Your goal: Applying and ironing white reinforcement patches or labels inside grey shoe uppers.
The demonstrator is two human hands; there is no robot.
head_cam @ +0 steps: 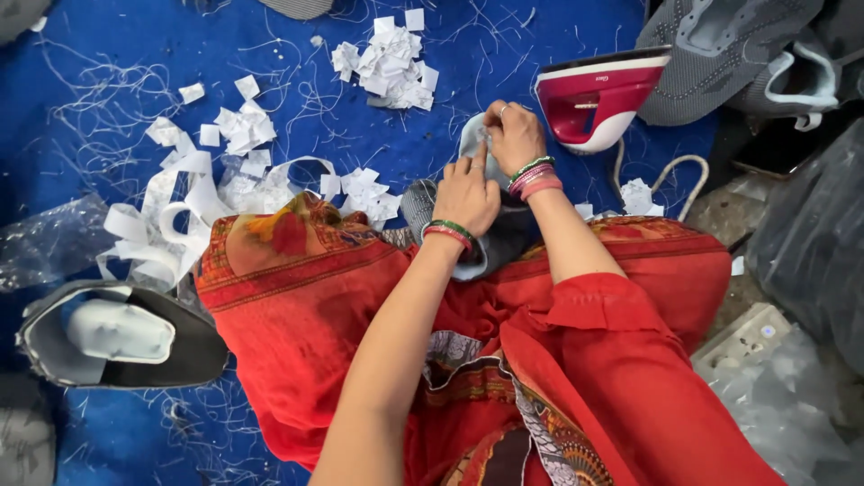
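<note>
I sit on a blue cloth floor (108, 54) with red-clad knees drawn up. A grey shoe upper (490, 245) lies across my lap and onto the floor. My left hand (465, 193) presses down on it, fingers spread over the fabric. My right hand (513, 135) pinches the pale inner edge of the same upper at its far end. Both wrists wear green, pink and red bangles.
A red and white clothes iron (598, 94) stands just right of my right hand, its cord (670, 175) looping beside it. Small white paper labels (389, 63) and white tape strips (162, 225) litter the cloth. More grey shoe uppers (720, 54) lie top right, another (117, 333) at the left. A white power strip (742, 337) sits at the right.
</note>
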